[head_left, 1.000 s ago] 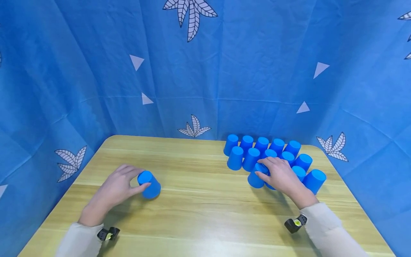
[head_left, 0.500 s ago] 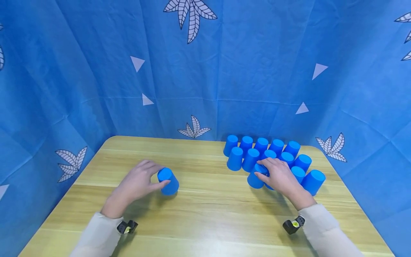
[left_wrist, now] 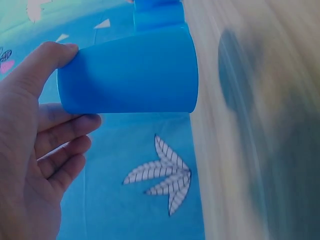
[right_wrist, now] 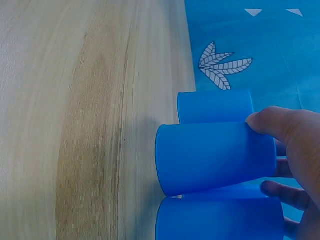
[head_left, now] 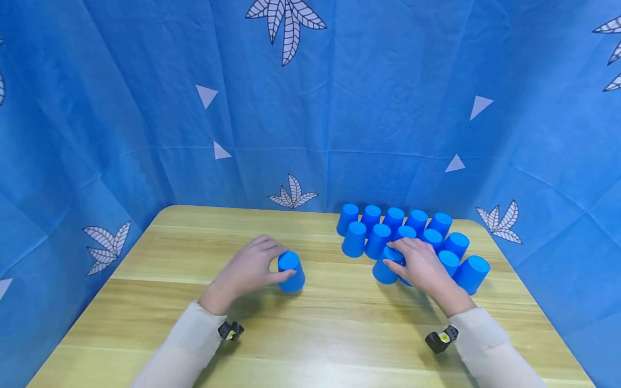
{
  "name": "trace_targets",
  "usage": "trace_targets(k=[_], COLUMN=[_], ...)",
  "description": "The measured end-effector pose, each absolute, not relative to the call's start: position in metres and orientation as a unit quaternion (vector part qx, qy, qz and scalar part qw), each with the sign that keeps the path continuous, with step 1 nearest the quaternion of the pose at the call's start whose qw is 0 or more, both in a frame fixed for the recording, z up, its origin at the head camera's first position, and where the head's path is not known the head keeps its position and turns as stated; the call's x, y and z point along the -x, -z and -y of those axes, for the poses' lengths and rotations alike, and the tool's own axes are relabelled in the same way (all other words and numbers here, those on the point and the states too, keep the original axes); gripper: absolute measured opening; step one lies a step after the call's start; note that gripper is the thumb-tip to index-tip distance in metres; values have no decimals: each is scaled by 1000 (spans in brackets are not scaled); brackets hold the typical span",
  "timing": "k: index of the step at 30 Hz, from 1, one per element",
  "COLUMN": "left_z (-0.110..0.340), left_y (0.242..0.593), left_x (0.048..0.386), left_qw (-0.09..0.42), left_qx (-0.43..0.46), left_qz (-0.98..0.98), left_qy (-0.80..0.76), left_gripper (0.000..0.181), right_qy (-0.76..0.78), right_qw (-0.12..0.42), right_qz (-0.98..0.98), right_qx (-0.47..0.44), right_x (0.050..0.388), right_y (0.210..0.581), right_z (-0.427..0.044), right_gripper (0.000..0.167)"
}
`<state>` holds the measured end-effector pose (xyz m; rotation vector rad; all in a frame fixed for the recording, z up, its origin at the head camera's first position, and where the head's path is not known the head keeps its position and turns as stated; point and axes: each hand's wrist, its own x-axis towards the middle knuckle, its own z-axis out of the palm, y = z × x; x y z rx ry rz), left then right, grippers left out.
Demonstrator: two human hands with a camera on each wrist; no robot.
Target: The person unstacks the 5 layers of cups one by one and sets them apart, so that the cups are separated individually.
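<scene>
My left hand (head_left: 252, 269) pinches a blue plastic cup (head_left: 291, 275) near its narrow end, thumb on one side and fingers on the other. The cup is upside down over the middle of the table, and in the left wrist view its shadow lies apart from the rim of the cup (left_wrist: 130, 75). At the right, my right hand (head_left: 424, 267) grips another upside-down blue cup (head_left: 385, 272) at the front of a cluster. In the right wrist view the thumb presses this cup (right_wrist: 215, 157), with neighbouring cups close on both sides. The hand hides part of the cluster.
Several more upside-down blue cups (head_left: 353, 240) stand in rows at the back right of the wooden table (head_left: 310, 334). A blue curtain (head_left: 388, 108) with leaf and triangle prints hangs behind and beside the table.
My left hand has carried its cup to the right, from the left part of the table to the middle. The right hand stays on its cup, and the cluster stands as before.
</scene>
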<state>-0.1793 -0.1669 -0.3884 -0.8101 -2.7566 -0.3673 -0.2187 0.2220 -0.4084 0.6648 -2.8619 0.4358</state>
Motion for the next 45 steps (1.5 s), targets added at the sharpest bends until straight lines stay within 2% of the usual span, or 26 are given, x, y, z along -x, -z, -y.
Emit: trace_targets(k=[16, 22, 27, 35, 45], left_z=[96, 73, 55, 32, 10], left_y=[388, 391, 394, 406, 410], left_x=[213, 224, 231, 241, 249], left_qw=[82, 82, 62, 70, 48], left_qx=[301, 325, 323, 317, 316], left_qz=[942, 936, 939, 940, 943], left_qy=[120, 108, 100, 100, 89], left_gripper=[59, 59, 59, 59, 59], right_qy=[-146, -145, -146, -145, -141], right_qw=[81, 93, 96, 99, 94], right_qz=[963, 960, 959, 958, 960], right_qx=[-213, -222, -223, -225, -221], right_x=[218, 218, 219, 218, 219], right_y=[409, 409, 410, 410, 407], right_z=[-223, -222, -222, -221, -221], right_gripper=[49, 48, 48, 48, 48])
